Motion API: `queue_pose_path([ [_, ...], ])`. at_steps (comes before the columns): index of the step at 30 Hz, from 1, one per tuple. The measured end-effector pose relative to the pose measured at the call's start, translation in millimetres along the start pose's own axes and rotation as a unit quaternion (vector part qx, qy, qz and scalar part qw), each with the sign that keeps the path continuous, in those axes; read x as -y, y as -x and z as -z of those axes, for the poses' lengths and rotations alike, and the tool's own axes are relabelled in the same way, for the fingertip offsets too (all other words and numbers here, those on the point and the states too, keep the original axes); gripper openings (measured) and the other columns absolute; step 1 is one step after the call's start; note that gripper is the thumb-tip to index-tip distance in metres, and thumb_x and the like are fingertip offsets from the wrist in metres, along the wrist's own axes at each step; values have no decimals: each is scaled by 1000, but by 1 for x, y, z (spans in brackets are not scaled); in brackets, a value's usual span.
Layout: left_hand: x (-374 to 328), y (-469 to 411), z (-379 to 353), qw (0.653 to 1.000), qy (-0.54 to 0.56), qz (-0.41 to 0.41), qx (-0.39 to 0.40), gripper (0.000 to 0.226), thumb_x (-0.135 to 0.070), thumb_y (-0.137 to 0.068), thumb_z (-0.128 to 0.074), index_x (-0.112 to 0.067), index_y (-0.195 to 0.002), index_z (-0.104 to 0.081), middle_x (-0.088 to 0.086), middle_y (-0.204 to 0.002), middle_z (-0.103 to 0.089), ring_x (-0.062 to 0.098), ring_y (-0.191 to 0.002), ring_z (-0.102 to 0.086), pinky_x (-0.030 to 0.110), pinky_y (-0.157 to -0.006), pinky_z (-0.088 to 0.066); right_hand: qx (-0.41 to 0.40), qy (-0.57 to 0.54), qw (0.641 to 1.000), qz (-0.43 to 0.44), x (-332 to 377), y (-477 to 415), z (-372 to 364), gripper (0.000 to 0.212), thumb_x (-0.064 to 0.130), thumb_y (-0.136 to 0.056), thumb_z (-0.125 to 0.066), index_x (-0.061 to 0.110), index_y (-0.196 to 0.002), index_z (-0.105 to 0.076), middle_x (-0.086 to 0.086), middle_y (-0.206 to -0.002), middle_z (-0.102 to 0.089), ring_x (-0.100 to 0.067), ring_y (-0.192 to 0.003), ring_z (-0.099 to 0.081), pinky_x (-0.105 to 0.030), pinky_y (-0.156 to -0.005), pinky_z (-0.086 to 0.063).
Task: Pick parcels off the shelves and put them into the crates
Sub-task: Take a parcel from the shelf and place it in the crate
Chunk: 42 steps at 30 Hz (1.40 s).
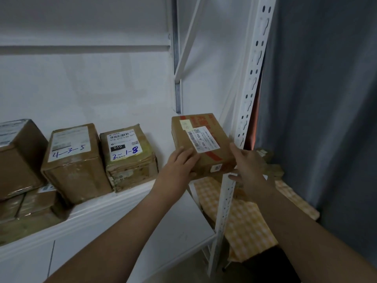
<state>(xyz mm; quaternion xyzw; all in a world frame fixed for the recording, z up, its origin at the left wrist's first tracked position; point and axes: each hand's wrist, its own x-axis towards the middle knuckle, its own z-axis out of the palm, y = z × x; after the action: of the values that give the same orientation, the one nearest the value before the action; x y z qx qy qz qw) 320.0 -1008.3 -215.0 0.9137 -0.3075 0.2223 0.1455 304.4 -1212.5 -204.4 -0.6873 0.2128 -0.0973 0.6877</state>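
Flat cardboard parcel [204, 139], white label uppermost, sits tilted at centre right of the frame, at the right end of the white shelf [114, 203] beside the perforated upright [251, 88]. Left hand [179, 162] grips its near left corner; right hand [247, 166] holds its right edge. Boxes marked 4-3-5 [73, 160] and 2-1-8 [128, 156] stand to the left.

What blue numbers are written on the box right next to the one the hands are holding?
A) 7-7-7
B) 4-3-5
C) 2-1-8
C: the yellow-taped box just left of the held parcel has 2-1-8 in blue pen on its label; 4-3-5 is on the next box along.
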Motion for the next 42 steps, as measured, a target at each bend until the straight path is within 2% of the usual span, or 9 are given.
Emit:
queue_pose_path([
  [7, -1, 24, -1, 996, 62, 17, -61, 46, -14, -88, -65, -8, -132, -54, 13, -141, -47, 34, -138, -32, 43, -106, -33, 90, -40, 995, -10, -16, 4, -4, 47, 44, -83, -69, 29, -123, -49, -1, -115, -64, -18, -100, -64, -36, -78, -56],
  [10, -7, 31, 7, 974, 196, 64, -93, 39, -23, -93, -56, -11, -130, -55, 7, -143, -41, 18, -135, -34, 32, -109, -32, 91, -134, 986, 23, -23, 13, -6, 41, 29, -85, -70, 28, -121, -51, -4, -114, -67, -19, -98, -69, -37, -78, -59],
  [12, -13, 29, 15, 928, 328, 131, -120, 43, -30, -92, -55, -19, -133, -48, -1, -139, -36, 8, -130, -35, 26, -107, -35, 83, -181, 978, 69, -26, 23, -10, 41, 23, -88, -66, 31, -124, -48, 1, -109, -71, -15, -97, -70, -32, -76, -58],
  [17, -20, 10, 44, 766, 506, 305, -252, 50, -33, -88, -64, -25, -130, -39, 3, -135, -42, 14, -119, -50, 34, -99, -46, 134, -270, 945, 124, -4, 51, -38, 59, 20, -81, -67, 40, -130, -42, 3, -120, -63, -17, -109, -65, -36, -85, -56],
  [20, -23, -1, 65, 657, 634, 276, -301, 59, -33, -86, -66, -27, -134, -33, -1, -136, -43, 13, -117, -56, 38, -95, -51, 149, -266, 942, 144, 15, 68, -61, 67, 25, -77, -74, 47, -130, -39, 3, -123, -57, -17, -110, -63, -38, -90, -55],
  [26, 2, -21, 103, 691, 647, 200, -250, 100, -25, -77, -77, -54, -143, -8, 0, -139, -45, 10, -111, -61, 30, -82, -56, 180, -132, 959, 177, 45, 77, -66, 85, 54, -66, -78, 51, -135, -29, 0, -131, -52, -13, -117, -55, -33, -95, -47],
  [32, 43, -23, 135, 784, 547, 161, -247, 92, -26, -79, -76, -53, -140, -13, -12, -117, -59, 1, -99, -64, 20, -70, -55, -34, -37, 938, 343, 86, 61, -29, 79, 41, -87, -66, 39, -148, -15, 9, -155, -20, -14, -140, -27, -33, -105, -32],
  [36, 47, -22, 128, 799, 527, 167, -238, 53, -23, -90, -61, -43, -129, -30, -7, -114, -65, 10, -93, -68, 29, -66, -57, 129, 1, 920, 370, 85, 62, -24, 58, 23, -95, -56, 34, -146, -31, 13, -130, -56, -1, -116, -56, -21, -86, -53],
  [42, 41, -25, 117, 818, 492, 168, -245, 54, -22, -94, -52, -37, -140, -29, -16, -118, -58, 2, -97, -64, 21, -70, -56, 115, -15, 918, 378, 68, 66, -35, 49, 12, -96, -54, 37, -134, -38, 19, -113, -62, 3, -106, -59, -12, -76, -51],
])
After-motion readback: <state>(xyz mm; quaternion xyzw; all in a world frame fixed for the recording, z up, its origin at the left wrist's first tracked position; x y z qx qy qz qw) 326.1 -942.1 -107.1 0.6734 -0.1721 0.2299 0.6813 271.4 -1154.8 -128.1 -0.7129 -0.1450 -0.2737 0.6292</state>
